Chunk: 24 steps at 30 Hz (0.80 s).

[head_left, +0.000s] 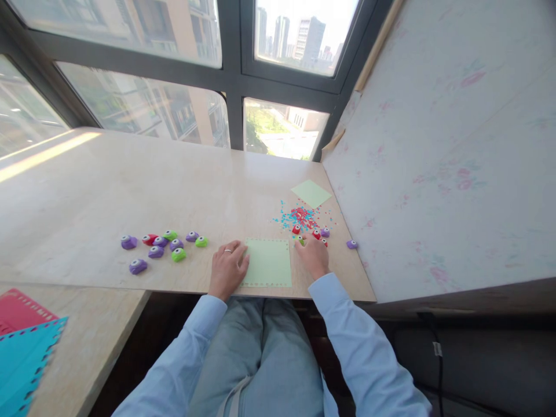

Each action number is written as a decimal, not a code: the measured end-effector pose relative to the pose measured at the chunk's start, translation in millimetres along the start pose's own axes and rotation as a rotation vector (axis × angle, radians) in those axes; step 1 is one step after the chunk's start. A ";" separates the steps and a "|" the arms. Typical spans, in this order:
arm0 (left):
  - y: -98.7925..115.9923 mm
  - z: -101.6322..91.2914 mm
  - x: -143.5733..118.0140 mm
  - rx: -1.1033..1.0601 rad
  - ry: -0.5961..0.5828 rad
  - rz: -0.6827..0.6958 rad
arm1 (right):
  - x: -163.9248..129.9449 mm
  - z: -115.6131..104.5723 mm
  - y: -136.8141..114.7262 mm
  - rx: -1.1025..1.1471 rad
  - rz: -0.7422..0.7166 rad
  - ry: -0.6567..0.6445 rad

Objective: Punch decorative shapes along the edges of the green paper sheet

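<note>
Your left hand (227, 267) lies flat and loose on the left edge of the green paper (268, 262), holding it still. Your right hand (313, 253) rests on a small green punch (299, 239) at the paper's top right corner. Tiny holes already run round the paper's edges. A heap of little paper bits (299, 217) lies just behind. More punches (161, 246) wait on the left.
</note>
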State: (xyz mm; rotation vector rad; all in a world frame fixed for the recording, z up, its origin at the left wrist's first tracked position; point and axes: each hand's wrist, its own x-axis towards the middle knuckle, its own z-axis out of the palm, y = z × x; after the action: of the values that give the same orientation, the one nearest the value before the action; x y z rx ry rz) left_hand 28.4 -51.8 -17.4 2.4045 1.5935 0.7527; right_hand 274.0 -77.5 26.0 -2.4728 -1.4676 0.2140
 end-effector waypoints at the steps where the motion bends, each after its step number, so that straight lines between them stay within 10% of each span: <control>1: -0.2 0.1 -0.1 -0.002 0.002 0.002 | -5.2 0.5 1.9 0.024 -0.009 0.008; 11: 0.8 0.2 -3.4 -0.036 0.015 0.007 | -45.4 2.4 51.9 0.422 -0.277 -0.030; 24: 20.1 -15.6 27.1 -0.302 -0.075 0.095 | -38.4 18.9 49.1 0.203 -0.338 0.032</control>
State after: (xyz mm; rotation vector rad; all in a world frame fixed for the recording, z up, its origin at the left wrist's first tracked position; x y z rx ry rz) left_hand 45.4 -38.2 12.6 2.2713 1.2443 0.8404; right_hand 292.0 -130.9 -6.7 -2.0265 -1.7263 0.2421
